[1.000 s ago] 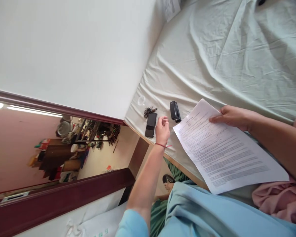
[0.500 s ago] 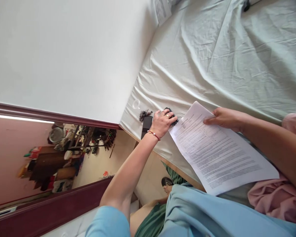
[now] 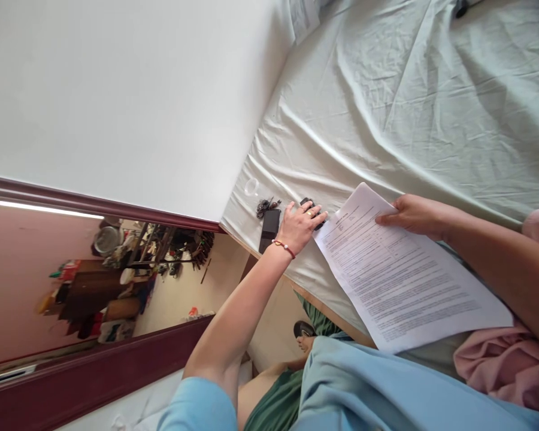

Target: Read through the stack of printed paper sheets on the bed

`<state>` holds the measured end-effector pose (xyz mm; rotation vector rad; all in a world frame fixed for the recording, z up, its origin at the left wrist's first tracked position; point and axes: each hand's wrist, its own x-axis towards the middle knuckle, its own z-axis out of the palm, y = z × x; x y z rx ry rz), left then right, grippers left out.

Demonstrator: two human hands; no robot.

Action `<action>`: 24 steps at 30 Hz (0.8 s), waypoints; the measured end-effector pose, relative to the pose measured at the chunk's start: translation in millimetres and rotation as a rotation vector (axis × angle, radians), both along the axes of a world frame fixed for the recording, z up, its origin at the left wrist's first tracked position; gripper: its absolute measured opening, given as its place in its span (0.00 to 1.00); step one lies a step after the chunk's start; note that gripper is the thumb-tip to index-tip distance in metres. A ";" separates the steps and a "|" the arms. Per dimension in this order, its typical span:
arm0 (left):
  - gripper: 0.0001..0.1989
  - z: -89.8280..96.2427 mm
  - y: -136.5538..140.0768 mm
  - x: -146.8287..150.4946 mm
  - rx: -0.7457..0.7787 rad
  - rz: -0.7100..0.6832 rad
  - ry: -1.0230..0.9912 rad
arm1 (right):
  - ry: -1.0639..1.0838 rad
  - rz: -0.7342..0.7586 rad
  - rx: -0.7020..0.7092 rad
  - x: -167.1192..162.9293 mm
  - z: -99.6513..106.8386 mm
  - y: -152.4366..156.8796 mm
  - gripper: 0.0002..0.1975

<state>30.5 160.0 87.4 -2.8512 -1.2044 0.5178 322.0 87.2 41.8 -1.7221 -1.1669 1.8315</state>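
Black stapler (image 3: 313, 213), on bed (image 3: 386, 108) beside phone (image 3: 269, 229), is covered by left hand (image 3: 302, 224), fingers curled over it; not lifted yet. Printed papers (image 3: 399, 281) are pinned w/ right hand (image 3: 412, 215), fingers flat at top edge; stapling judged undone.
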 end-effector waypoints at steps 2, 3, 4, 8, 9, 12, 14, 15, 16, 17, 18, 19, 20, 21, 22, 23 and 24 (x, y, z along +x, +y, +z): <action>0.34 -1.3 -0.7 -3.2 -0.035 0.034 -0.032 | 0.007 0.012 -0.012 0.6 0.4 0.7 0.10; 0.37 -2.2 -0.6 -4.9 -0.050 0.052 -0.054 | 0.010 0.014 -0.016 0.7 0.8 0.7 0.11; 0.40 -3.4 -0.1 -6.6 -0.059 0.072 -0.083 | 0.012 0.013 -0.016 0.8 1.3 0.6 0.11; 0.36 -9.6 4.7 -13.2 -0.057 0.172 -0.240 | 0.000 0.007 -0.016 0.7 5.3 -0.4 0.12; 0.33 -11.3 5.7 -14.8 -0.055 0.195 -0.272 | -0.008 0.010 -0.017 0.6 6.6 -0.6 0.12; 0.29 -16.0 5.7 -19.1 -0.051 0.240 -0.313 | -0.017 0.029 -0.017 0.6 9.7 -0.4 0.12; 0.29 -18.8 3.3 -21.3 -0.051 0.262 -0.300 | -0.026 0.041 -0.016 0.8 10.2 0.1 0.12; 0.29 -20.3 1.8 -22.1 -0.052 0.273 -0.288 | -0.035 0.046 -0.015 1.1 9.9 0.4 0.12; 0.29 -21.8 0.3 -22.7 -0.054 0.285 -0.275 | -0.043 0.051 -0.015 1.4 9.3 0.7 0.12; 0.29 -23.3 -1.0 -23.1 -0.057 0.295 -0.263 | -0.048 0.057 -0.015 1.7 8.4 1.0 0.12; 0.29 -24.8 -2.0 -23.3 -0.060 0.303 -0.253 | -0.053 0.062 -0.014 2.1 7.4 1.3 0.12; 0.29 -26.2 -2.8 -23.3 -0.061 0.309 -0.246 | -0.058 0.065 -0.011 2.4 6.2 1.6 0.12; 0.29 -27.4 -3.2 -23.3 -0.061 0.313 -0.242 | -0.060 0.064 -0.008 2.6 4.9 1.9 0.12; 0.29 -28.5 -3.5 -23.3 -0.058 0.315 -0.239 | -0.060 0.061 -0.008 2.7 3.5 2.0 0.12; 0.29 -29.4 -3.7 -23.5 -0.054 0.315 -0.238 | -0.056 0.056 -0.010 2.7 2.2 2.1 0.12; 0.29 -30.4 -3.9 -23.7 -0.050 0.313 -0.238 | -0.051 0.050 -0.016 2.6 0.8 2.1 0.12; 0.29 -31.4 -4.1 -24.1 -0.046 0.310 -0.241 | -0.039 0.040 -0.021 2.5 -0.5 2.0 0.12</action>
